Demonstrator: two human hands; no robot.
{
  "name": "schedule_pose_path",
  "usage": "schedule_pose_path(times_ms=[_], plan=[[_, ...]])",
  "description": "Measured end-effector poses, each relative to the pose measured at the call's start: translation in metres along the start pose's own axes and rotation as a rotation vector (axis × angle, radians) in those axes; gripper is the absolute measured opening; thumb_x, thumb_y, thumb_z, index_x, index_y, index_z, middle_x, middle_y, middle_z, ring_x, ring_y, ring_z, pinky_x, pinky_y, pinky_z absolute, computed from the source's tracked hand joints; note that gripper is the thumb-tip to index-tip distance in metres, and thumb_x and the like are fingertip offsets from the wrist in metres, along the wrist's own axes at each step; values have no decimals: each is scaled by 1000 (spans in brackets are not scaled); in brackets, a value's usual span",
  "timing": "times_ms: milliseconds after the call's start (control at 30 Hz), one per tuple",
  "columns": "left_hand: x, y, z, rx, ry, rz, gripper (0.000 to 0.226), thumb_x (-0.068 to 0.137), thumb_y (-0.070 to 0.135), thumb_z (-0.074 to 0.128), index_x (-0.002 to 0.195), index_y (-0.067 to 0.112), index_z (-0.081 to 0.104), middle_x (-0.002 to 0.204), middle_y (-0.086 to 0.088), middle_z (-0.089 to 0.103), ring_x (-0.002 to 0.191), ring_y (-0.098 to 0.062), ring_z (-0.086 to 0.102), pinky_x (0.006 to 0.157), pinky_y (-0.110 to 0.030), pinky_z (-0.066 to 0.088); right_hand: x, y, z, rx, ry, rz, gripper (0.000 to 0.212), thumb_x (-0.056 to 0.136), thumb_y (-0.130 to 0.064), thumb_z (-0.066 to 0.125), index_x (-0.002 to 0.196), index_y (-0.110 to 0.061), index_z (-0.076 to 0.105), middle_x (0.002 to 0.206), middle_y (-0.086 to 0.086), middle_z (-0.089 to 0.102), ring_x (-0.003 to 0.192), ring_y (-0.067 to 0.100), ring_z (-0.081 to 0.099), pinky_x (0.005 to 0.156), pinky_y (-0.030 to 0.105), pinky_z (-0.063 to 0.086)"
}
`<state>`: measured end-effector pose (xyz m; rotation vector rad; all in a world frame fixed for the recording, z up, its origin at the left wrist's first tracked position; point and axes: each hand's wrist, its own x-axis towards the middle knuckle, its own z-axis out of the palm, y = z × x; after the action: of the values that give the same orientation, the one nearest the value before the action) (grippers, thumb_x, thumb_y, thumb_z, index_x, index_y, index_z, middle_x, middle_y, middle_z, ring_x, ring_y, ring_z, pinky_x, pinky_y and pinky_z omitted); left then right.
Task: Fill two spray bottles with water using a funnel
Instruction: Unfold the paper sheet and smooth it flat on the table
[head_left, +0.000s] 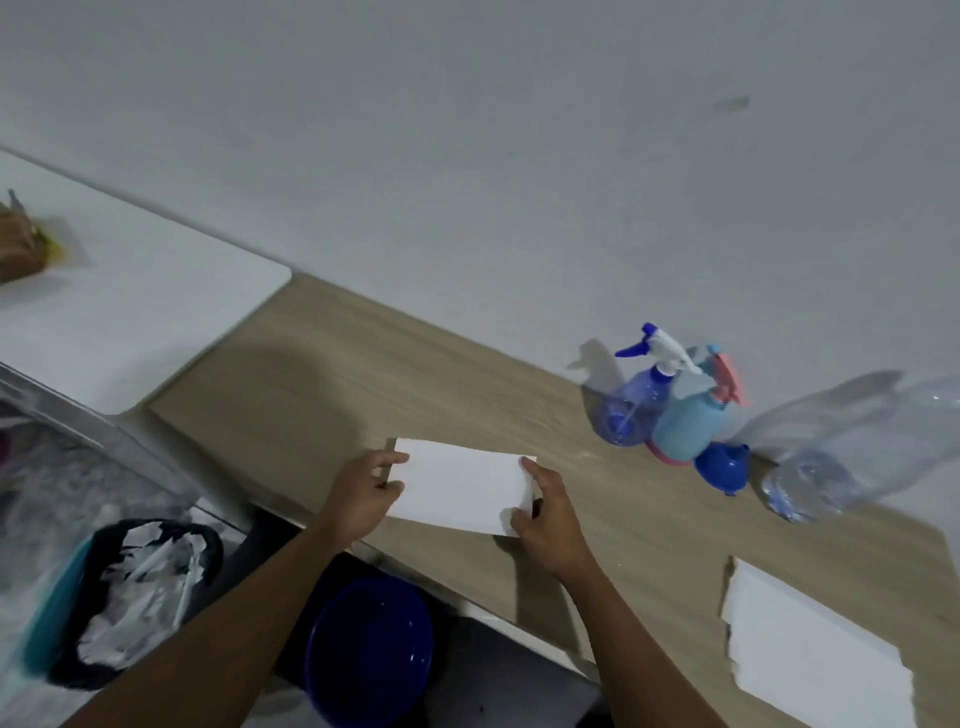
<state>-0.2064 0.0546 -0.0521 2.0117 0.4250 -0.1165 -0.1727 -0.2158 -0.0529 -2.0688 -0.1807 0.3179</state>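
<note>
Two spray bottles stand together by the wall on the wooden table: a clear blue one with a blue and white trigger head, and a light blue one with a pink head. A blue funnel lies on its side just in front of them. A large clear plastic water bottle lies to their right. My left hand and my right hand pinch the two short edges of a white sheet of paper near the table's front edge.
A second white sheet with a torn edge lies at the front right. A dark blue bowl sits below the table edge. A black bin of crumpled paper stands at the lower left. A white countertop adjoins on the left.
</note>
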Motion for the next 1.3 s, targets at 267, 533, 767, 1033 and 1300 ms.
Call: schedule_pose_path(times_ms=[267,533,767,1033,1300], plan=[[37,-22,-22,-45,21,3,56,84,1,70,135,19,56,132,-3,55,94,-21,65,79,-28,53,69,-23,31,-207,47,-66,59,83,11,56,139,-6,49,126,9,46,116,23,49,94,10,29],[43,-24,-16,199,246,55,51,85,31,72,132,18,56,135,-4,47,120,-22,51,99,-37,47,97,-28,40,-369,156,-69,50,89,-17,52,139,-16,49,133,9,51,120,26,48,100,36,42],[55,-11,16,599,240,340,56,97,37,48,146,12,38,153,-9,38,144,-27,29,118,-43,25,115,-29,77,-594,-65,-193,56,106,-30,27,156,-6,19,165,13,16,153,31,7,125,45,8],[70,-46,44,799,67,321,64,99,34,22,150,-4,27,159,-21,22,150,-33,16,120,-48,15,144,-16,93,-757,-281,-241,65,107,-38,23,156,-3,1,166,13,-5,153,27,-11,125,46,-2],[51,-31,74,854,47,274,65,100,36,19,151,-4,16,160,-21,13,149,-35,11,118,-48,11,131,7,67,-826,-290,-293,68,105,-44,18,157,-5,-1,166,11,-8,153,26,-12,125,43,-2]])
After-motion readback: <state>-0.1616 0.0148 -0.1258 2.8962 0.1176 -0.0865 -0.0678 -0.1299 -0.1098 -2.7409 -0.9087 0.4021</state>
